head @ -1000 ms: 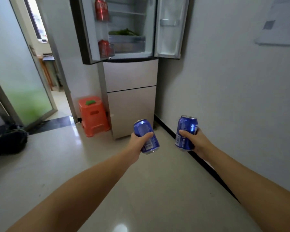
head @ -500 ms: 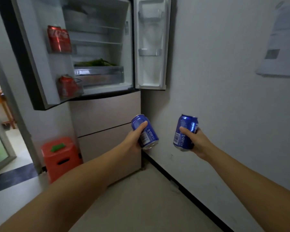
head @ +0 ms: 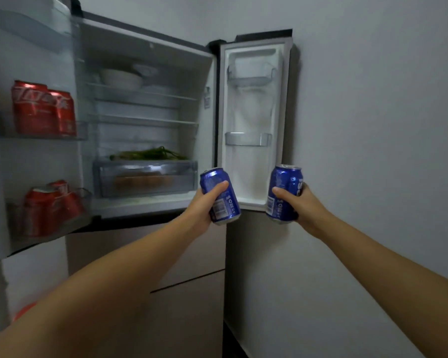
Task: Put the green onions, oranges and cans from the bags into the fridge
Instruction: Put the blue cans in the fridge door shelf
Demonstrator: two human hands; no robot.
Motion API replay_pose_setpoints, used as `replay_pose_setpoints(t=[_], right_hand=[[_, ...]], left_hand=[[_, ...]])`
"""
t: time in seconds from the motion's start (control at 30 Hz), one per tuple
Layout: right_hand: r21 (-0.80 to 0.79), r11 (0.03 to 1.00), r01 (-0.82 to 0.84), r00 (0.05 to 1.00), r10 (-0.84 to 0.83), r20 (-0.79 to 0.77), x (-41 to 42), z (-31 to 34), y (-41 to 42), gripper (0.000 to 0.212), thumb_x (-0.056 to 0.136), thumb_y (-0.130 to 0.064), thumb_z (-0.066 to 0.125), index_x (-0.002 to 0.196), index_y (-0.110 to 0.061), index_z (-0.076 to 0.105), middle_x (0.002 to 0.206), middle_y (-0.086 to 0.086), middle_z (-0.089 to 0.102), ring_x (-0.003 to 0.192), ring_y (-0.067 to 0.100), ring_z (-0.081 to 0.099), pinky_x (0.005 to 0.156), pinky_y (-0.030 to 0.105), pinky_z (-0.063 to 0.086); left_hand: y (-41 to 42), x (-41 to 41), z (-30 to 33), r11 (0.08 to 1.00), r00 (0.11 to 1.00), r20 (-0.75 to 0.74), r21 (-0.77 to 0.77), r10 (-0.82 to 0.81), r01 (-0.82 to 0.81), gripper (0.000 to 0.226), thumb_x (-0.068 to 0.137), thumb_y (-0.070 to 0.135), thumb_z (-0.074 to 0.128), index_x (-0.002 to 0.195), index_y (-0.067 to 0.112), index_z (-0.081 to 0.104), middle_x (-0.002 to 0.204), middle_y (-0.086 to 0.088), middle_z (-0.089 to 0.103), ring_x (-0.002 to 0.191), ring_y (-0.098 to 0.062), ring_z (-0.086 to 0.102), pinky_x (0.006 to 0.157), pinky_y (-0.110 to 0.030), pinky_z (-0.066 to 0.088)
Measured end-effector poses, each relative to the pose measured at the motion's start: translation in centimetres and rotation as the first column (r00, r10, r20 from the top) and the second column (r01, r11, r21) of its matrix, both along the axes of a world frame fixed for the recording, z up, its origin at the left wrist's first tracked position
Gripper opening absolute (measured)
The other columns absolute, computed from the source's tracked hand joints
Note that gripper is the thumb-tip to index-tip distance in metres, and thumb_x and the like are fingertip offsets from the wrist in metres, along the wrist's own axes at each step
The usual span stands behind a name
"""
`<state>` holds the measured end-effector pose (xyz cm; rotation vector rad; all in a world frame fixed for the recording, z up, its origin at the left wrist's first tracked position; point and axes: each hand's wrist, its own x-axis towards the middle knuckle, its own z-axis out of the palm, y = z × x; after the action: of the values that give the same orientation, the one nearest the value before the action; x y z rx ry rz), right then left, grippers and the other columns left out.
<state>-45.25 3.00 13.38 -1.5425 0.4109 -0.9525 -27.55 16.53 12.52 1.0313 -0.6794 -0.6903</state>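
My left hand grips a blue can, tilted slightly, in front of the fridge's lower right corner. My right hand grips a second blue can, upright, in front of the open right door. Both fridge doors stand open. Green onions lie on top of the clear drawer, and orange shapes show through the drawer's front. Red cans stand in the left door: an upper pair and a lower pair.
White bowls sit on the top shelf. The right door's two racks, the upper and the lower, hold nothing. A grey wall runs close on the right. Closed lower fridge drawers are below my arms.
I have come closer to the fridge and the view has risen, so the open compartment now fills the frame. Both hands still hold their blue cans, now level with the fridge's bottom shelf.
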Motion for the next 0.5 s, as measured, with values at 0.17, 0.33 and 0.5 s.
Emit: replay_pose_setpoints(t=[0.17,0.33,0.5], right_hand=[[-0.127,0.992,-0.004,1.0,0.006,0.018,6.9,6.3,-7.9,0.088,0.058,-0.038,0.085,0.133,-0.018,0.043,0.125,0.006,0.06,0.11,0.025,0.061,0.096,0.051,0.05],[-0.263,0.962,0.068,0.993,-0.039,0.113,12.1,12.5,-13.7,0.048,0.079,-0.02,0.074,0.119,-0.021,0.048,0.118,0.003,0.06,0.107,0.023,0.06,0.094,0.045,0.05],[-0.356,0.921,0.16,0.971,-0.081,0.225,17.3,18.3,-18.3,0.03,0.082,-0.018,0.071,0.098,-0.03,0.049,0.102,-0.008,0.059,0.096,0.013,0.061,0.089,0.041,0.051]], left_hand=[[-7.1,6.7,5.4,0.998,0.994,0.098,-0.052,0.05,-0.045,0.046,0.085,0.024,0.068,0.126,0.016,0.049,0.109,-0.007,0.065,0.098,-0.024,0.063,0.082,-0.043,0.055],[-14.3,12.4,11.1,0.987,0.975,0.218,-0.159,0.051,-0.016,0.027,0.086,0.022,0.067,0.11,0.019,0.056,0.099,-0.003,0.065,0.09,-0.02,0.064,0.083,-0.041,0.055],[-20.9,17.3,17.2,0.966,0.951,0.304,-0.256,0.056,0.025,0.044,0.083,0.026,0.07,0.122,0.016,0.052,0.102,-0.003,0.067,0.09,-0.02,0.066,0.073,-0.036,0.057]])
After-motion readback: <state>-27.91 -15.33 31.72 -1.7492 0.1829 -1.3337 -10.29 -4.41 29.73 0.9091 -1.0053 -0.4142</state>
